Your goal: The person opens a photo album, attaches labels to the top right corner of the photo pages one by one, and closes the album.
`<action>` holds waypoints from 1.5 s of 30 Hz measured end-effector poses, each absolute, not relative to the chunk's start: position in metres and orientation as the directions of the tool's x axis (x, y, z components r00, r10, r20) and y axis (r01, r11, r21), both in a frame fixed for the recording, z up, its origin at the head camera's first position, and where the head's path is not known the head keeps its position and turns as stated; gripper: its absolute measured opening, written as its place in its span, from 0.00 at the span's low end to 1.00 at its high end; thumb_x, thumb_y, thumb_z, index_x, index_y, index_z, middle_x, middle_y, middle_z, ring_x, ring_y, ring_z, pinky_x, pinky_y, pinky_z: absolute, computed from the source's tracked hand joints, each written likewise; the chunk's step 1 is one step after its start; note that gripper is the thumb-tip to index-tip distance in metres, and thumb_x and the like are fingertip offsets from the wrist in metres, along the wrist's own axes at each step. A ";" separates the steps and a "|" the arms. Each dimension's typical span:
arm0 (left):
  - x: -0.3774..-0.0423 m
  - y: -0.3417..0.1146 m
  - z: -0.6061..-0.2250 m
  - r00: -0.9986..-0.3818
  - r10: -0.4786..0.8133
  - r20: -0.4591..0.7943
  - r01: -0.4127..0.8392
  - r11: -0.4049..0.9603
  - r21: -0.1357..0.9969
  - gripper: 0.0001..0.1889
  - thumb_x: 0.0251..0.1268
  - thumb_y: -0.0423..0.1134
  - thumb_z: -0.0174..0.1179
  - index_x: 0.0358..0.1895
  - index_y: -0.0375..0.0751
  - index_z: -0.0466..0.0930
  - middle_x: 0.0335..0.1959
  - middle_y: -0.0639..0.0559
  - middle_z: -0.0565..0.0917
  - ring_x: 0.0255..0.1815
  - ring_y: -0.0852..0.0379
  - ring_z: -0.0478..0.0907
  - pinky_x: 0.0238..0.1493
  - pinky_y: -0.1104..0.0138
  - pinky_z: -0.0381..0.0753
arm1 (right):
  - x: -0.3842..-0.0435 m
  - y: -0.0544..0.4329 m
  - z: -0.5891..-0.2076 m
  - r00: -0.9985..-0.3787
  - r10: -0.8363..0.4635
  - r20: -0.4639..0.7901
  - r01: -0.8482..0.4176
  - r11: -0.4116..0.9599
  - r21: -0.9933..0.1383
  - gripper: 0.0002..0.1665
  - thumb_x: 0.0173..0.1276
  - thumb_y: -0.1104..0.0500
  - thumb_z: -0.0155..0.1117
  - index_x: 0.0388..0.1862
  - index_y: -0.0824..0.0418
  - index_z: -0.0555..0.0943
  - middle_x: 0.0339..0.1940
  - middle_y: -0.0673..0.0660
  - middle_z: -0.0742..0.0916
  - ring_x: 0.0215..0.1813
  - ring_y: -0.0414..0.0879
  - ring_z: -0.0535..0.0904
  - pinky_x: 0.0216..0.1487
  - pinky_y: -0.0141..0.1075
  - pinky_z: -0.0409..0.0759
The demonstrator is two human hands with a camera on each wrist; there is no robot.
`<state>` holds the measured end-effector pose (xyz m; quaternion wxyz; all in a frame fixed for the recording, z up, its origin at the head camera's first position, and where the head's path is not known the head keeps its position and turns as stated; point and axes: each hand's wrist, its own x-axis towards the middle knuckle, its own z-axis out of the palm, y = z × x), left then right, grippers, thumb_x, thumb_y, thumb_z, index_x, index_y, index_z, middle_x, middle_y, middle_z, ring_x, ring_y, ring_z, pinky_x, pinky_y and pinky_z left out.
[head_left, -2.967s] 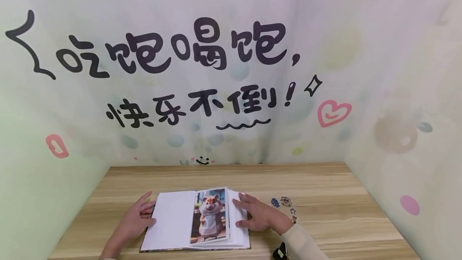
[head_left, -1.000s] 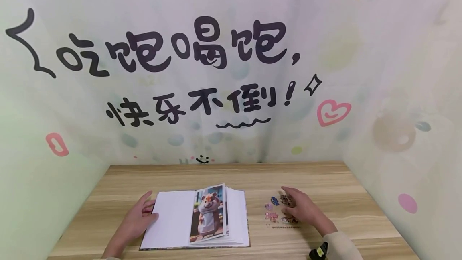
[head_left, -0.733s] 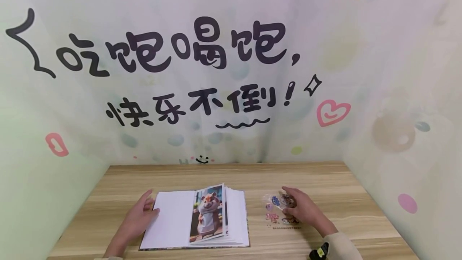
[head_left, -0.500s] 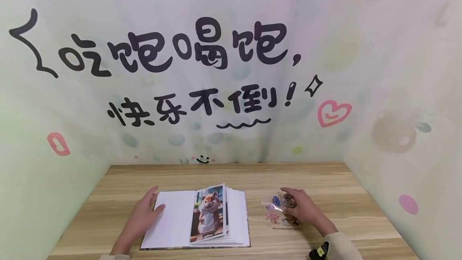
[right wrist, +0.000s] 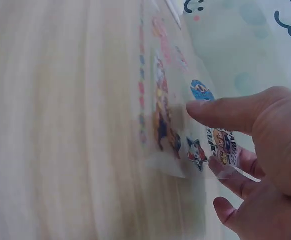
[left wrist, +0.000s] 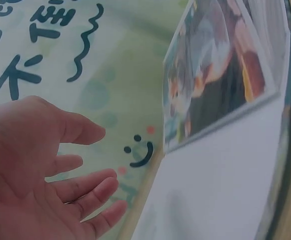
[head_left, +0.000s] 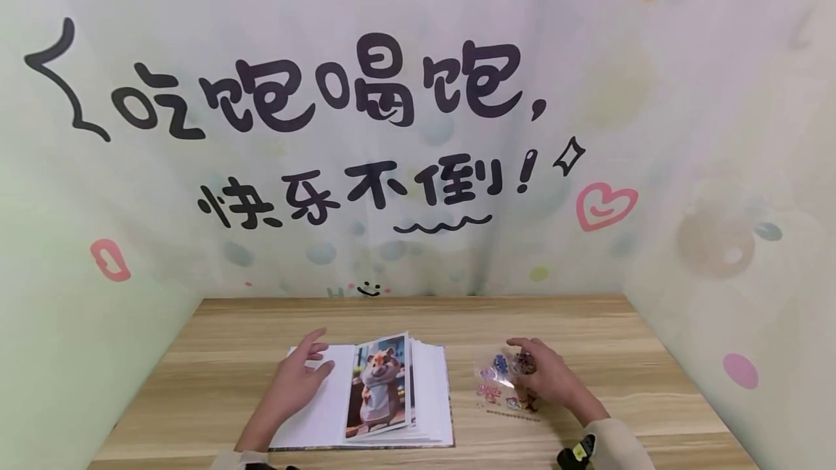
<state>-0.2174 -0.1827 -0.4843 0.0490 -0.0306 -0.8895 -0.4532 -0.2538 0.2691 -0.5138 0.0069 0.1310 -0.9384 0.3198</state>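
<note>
- A book (head_left: 441, 405) lies spread near the front of a wood-grain table (head_left: 588, 328); its left page (head_left: 320, 423) is plain white.
- On its right side, a picture (head_left: 382, 390) shows a cartoon hamster in a pale apron, tilted over a stack of white pages.
- The person's left hand (head_left: 297, 383) is above the left page, fingers loosely spread, thumb apart, holding nothing; the left wrist view shows a gap between it and the book.
- The person's right hand (head_left: 551, 383) pinches the right-hand edge of a clear sticker sheet (head_left: 499, 390), thumb on one face, fingers on the other.
- The sheet is to the right of the book, apart from it, bearing a blue badge, a star and small cartoon figures. Whether its far edge touches the table, I cannot tell.
- Behind stands a pale wall (head_left: 418, 267) with large dark Chinese writing and a pink heart (head_left: 606, 205).
- The right arm has a cream sleeve (head_left: 623, 444) and black wristband (head_left: 575, 455).
</note>
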 end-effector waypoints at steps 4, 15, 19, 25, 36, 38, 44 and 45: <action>-0.219 -0.170 -0.483 -0.990 0.034 0.135 0.132 0.540 0.831 0.29 0.66 0.31 0.62 0.70 0.36 0.66 0.56 0.36 0.82 0.54 0.44 0.79 0.50 0.57 0.79 | -0.254 0.269 -0.510 -0.947 -0.288 0.145 -0.312 0.707 -0.635 0.32 0.59 0.72 0.68 0.64 0.64 0.75 0.42 0.55 0.83 0.45 0.47 0.80 0.47 0.42 0.82; -0.222 -0.146 -0.483 -0.982 0.082 0.170 0.188 0.474 0.860 0.27 0.65 0.29 0.62 0.68 0.37 0.70 0.52 0.40 0.84 0.51 0.46 0.81 0.49 0.59 0.80 | -0.257 0.265 -0.490 -0.915 -0.367 0.168 -0.357 0.539 -0.763 0.25 0.64 0.74 0.62 0.61 0.69 0.75 0.38 0.58 0.83 0.32 0.42 0.82 0.32 0.32 0.81; -0.224 -0.138 -0.482 -0.981 0.103 0.166 0.194 0.455 0.869 0.26 0.66 0.30 0.61 0.68 0.39 0.70 0.52 0.40 0.84 0.51 0.47 0.81 0.47 0.60 0.81 | -0.257 0.260 -0.476 -0.905 -0.392 0.169 -0.363 0.501 -0.786 0.25 0.66 0.70 0.64 0.62 0.66 0.76 0.39 0.58 0.84 0.36 0.43 0.83 0.36 0.34 0.83; -0.225 -0.126 -0.477 -0.982 0.142 0.123 0.174 0.440 0.881 0.26 0.68 0.33 0.60 0.68 0.43 0.69 0.54 0.42 0.83 0.52 0.51 0.80 0.50 0.56 0.80 | -0.254 0.249 -0.454 -0.888 -0.419 0.187 -0.372 0.419 -0.828 0.25 0.68 0.66 0.64 0.64 0.64 0.75 0.42 0.61 0.84 0.36 0.46 0.83 0.36 0.36 0.84; -0.224 -0.103 -0.469 -0.956 0.255 0.145 0.234 0.365 0.901 0.24 0.70 0.33 0.59 0.68 0.41 0.70 0.55 0.39 0.82 0.53 0.47 0.79 0.52 0.58 0.79 | -0.246 0.235 -0.432 -0.879 -0.439 0.187 -0.364 0.361 -0.859 0.27 0.68 0.66 0.65 0.65 0.64 0.74 0.44 0.63 0.83 0.39 0.48 0.85 0.39 0.37 0.85; -0.223 -0.097 -0.468 -0.949 0.278 0.151 0.247 0.355 0.902 0.24 0.70 0.34 0.59 0.67 0.40 0.70 0.55 0.38 0.82 0.53 0.47 0.79 0.51 0.61 0.79 | -0.245 0.233 -0.429 -0.871 -0.451 0.196 -0.371 0.340 -0.864 0.27 0.68 0.66 0.64 0.65 0.65 0.73 0.44 0.65 0.83 0.39 0.50 0.85 0.40 0.38 0.85; -0.222 -0.081 -0.465 -0.922 0.356 0.151 0.266 0.302 0.915 0.24 0.71 0.37 0.59 0.68 0.38 0.69 0.57 0.39 0.81 0.57 0.43 0.77 0.53 0.64 0.79 | -0.243 0.227 -0.423 -0.842 -0.497 0.208 -0.387 0.289 -0.875 0.27 0.67 0.68 0.64 0.65 0.66 0.73 0.44 0.67 0.83 0.39 0.51 0.85 0.39 0.39 0.85; -0.222 -0.078 -0.464 -0.918 0.367 0.149 0.267 0.294 0.918 0.24 0.71 0.37 0.59 0.68 0.38 0.69 0.57 0.39 0.81 0.57 0.42 0.77 0.53 0.64 0.79 | -0.242 0.226 -0.422 -0.839 -0.503 0.206 -0.387 0.287 -0.877 0.27 0.67 0.67 0.64 0.65 0.66 0.73 0.43 0.66 0.83 0.39 0.50 0.85 0.39 0.39 0.85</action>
